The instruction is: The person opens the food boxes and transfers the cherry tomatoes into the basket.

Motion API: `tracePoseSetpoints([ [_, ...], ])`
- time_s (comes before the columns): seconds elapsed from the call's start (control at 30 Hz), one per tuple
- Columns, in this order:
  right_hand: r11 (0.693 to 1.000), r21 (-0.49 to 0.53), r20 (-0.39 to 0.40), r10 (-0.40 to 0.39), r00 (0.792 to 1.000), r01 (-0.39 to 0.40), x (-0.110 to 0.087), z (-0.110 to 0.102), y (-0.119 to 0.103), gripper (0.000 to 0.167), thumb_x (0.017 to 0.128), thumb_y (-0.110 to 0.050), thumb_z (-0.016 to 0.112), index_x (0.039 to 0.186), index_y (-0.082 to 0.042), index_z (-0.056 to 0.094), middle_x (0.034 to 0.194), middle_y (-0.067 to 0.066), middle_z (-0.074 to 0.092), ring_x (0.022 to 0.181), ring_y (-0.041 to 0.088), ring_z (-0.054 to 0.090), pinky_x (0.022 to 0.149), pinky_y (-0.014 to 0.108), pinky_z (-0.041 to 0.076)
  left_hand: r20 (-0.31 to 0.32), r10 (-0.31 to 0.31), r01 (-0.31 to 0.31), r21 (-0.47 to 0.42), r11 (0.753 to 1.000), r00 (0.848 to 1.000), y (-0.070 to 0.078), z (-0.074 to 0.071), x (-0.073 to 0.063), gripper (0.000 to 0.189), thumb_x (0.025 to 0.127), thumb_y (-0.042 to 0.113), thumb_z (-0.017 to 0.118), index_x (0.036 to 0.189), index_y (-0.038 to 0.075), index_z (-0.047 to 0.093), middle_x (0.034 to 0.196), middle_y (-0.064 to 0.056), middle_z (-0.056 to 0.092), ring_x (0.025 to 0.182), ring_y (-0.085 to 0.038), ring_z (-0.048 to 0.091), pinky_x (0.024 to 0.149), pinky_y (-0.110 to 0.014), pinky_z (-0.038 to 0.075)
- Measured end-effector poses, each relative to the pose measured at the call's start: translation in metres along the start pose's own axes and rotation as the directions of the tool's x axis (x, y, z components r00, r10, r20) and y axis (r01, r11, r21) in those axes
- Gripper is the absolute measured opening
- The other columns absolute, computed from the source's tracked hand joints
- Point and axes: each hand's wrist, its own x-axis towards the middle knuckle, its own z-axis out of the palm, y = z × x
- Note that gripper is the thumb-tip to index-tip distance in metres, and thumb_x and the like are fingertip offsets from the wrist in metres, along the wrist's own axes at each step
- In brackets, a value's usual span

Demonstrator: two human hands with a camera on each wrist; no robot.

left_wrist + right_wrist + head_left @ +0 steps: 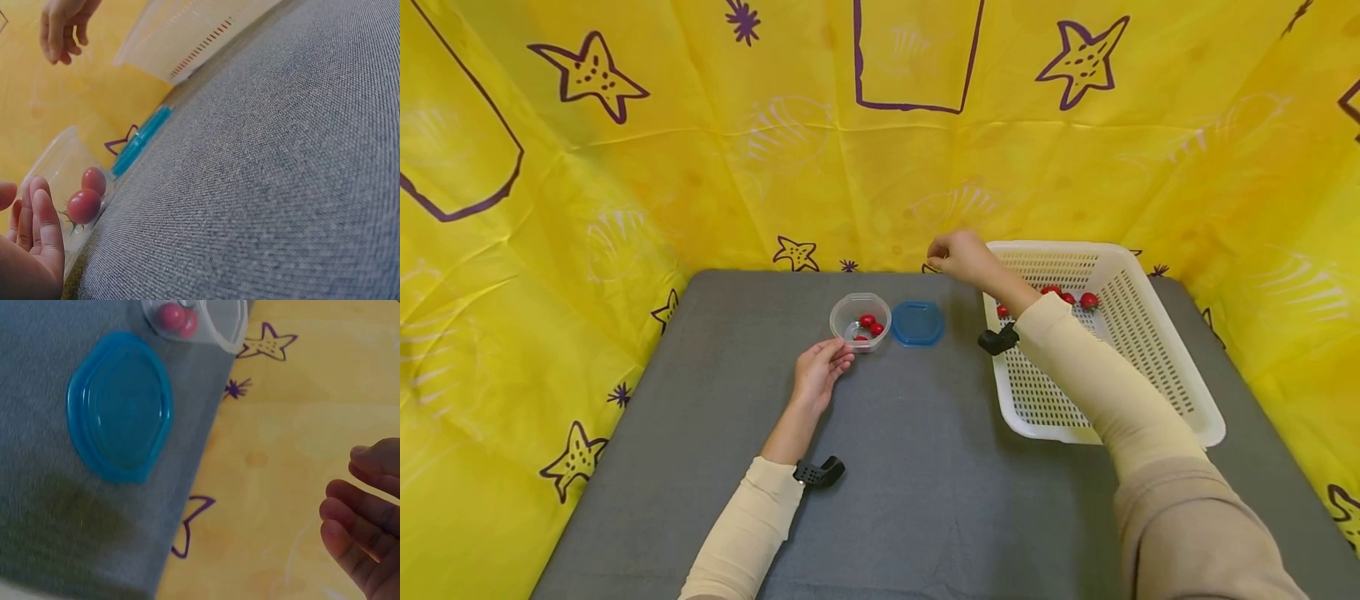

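A clear plastic container (838,314) stands on the grey table with a few cherry tomatoes (867,320) inside. My left hand (822,372) pinches its near rim between thumb and fingers. In the left wrist view, two red tomatoes (84,206) show through the container wall beside the fingers. Right of the container, a blue lid (918,323) lies flat. My right hand (967,257) is raised between the lid and a white basket, fingers loosely bent. Nothing shows between its thumb and fingers (342,540) in the right wrist view.
The white slotted basket (1172,350) takes up the right side of the table, with several tomatoes (1088,301) toward its far end. My right forearm crosses above it. Yellow cloth (880,192) with sea drawings hangs behind the table (925,483) and at both sides.
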Motion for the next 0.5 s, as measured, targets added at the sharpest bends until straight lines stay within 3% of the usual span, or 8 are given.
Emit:
tracePoseSetpoints([
  [0.27, 0.997, -0.069, 0.062, -0.026, 0.998, 0.030, 0.011, 0.016, -0.015, 0.017, 0.092, -0.014, 0.062, 0.100, -0.001, 0.070, 0.096, 0.016, 0.073, 0.089, 0.030, 0.066, 0.084, 0.043, 0.053, -0.004, -0.003, 0.003, 0.004, 1.000, 1.000, 0.000, 0.000, 0.000, 0.008, 0.096, 0.010, 0.059, 0.098, 0.002, 0.060, 0.072, 0.002, 0.069, 0.066, -0.008, 0.066, 0.068, -0.021, 0.056],
  [0.5, 0.995, -0.058, 0.144, -0.069, 0.987, 0.078, 0.018, 0.033, -0.030, 0.018, 0.092, -0.014, 0.063, 0.103, -0.001, 0.070, 0.099, 0.015, 0.073, 0.092, 0.029, 0.066, 0.087, 0.041, 0.054, -0.003, -0.006, 0.006, -0.002, 1.000, 1.000, 0.000, 0.000, 0.001, 0.005, 0.096, 0.008, 0.057, 0.097, 0.003, 0.059, 0.070, 0.003, 0.069, 0.064, -0.007, 0.065, 0.065, -0.019, 0.055],
])
